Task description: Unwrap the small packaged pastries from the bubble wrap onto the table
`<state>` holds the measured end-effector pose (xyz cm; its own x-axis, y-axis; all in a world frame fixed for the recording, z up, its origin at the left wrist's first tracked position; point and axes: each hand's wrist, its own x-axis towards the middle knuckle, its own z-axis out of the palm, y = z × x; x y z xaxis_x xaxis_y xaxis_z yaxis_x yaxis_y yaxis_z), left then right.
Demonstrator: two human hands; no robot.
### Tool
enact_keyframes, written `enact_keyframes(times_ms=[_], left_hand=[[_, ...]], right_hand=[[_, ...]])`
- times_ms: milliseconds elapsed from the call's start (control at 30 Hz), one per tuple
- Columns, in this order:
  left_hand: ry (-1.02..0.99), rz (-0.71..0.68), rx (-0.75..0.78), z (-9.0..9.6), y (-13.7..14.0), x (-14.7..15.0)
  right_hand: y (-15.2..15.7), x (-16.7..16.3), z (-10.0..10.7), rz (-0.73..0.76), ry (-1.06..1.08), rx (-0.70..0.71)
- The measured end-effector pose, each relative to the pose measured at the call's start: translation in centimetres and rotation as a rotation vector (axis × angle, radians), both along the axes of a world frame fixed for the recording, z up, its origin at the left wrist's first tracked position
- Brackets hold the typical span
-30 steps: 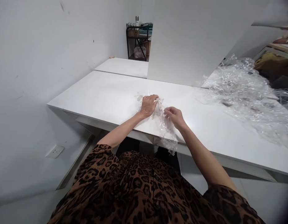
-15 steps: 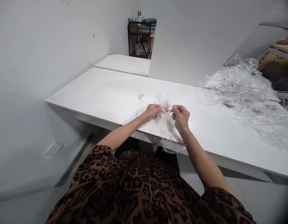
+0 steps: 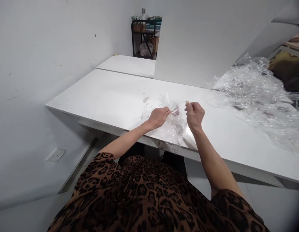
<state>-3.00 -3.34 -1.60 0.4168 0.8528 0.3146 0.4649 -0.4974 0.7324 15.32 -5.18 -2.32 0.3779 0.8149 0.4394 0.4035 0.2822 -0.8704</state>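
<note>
My left hand is closed on crinkled clear plastic film, gripping it near the middle of the table's front edge. Just past those fingertips a small purplish thing shows within or behind the film; its kind is not clear. To the right, my right hand is raised a little with thumb and fingers pinched together. A tiny pale yellowish bit shows at its fingertips, too small to name. The film's lower end hangs at the table edge.
A large heap of clear plastic film covers the right side of the white table. A white panel stands at the back. Beyond it is a black shelf rack with boxes. A wall with an outlet borders the left.
My right hand has moved right and slightly up, away from the left hand. My left hand has turned knuckles-up over the film, and the film's hanging end has shifted left.
</note>
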Motion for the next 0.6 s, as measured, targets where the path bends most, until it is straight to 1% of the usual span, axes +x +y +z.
enact_keyframes(times_ms=[67,133,200,233,267,333,433,467,533,600], left_hand=[[-0.024,0.021,0.01,0.3,-0.1,-0.1],[-0.102,0.067,-0.013,0.4,-0.1,-0.1],[-0.165,0.115,-0.04,0.6,0.0,-0.2],[-0.174,0.134,-0.039,0.6,0.1,-0.2],[-0.167,0.146,-0.021,0.6,0.2,-0.3],[-0.111,0.143,0.053,0.6,0.4,-0.5],[0.009,0.052,0.139,0.3,0.4,-0.5],[0.041,0.006,0.14,0.2,0.3,-0.4],[0.074,-0.078,0.117,-0.1,-0.2,0.1],[0.019,-0.092,0.081,-0.4,-0.8,0.6]], right_hand=[[0.7,0.4,0.0,-0.032,0.234,0.034],[1.2,0.4,-0.5,-0.021,0.464,0.002],[1.3,0.1,-1.3,-0.018,0.584,-0.079],[1.2,0.0,-1.7,-0.013,0.587,-0.13],[1.0,-0.1,-2.1,-0.005,0.552,-0.174],[0.5,-0.2,-2.4,0.011,0.363,-0.204],[-0.1,-0.1,-1.6,0.015,-0.073,-0.112],[0.0,0.0,-1.2,0.026,-0.216,-0.074],[0.3,0.1,-0.3,0.087,-0.445,-0.053],[0.9,0.3,0.3,0.125,-0.541,-0.077]])
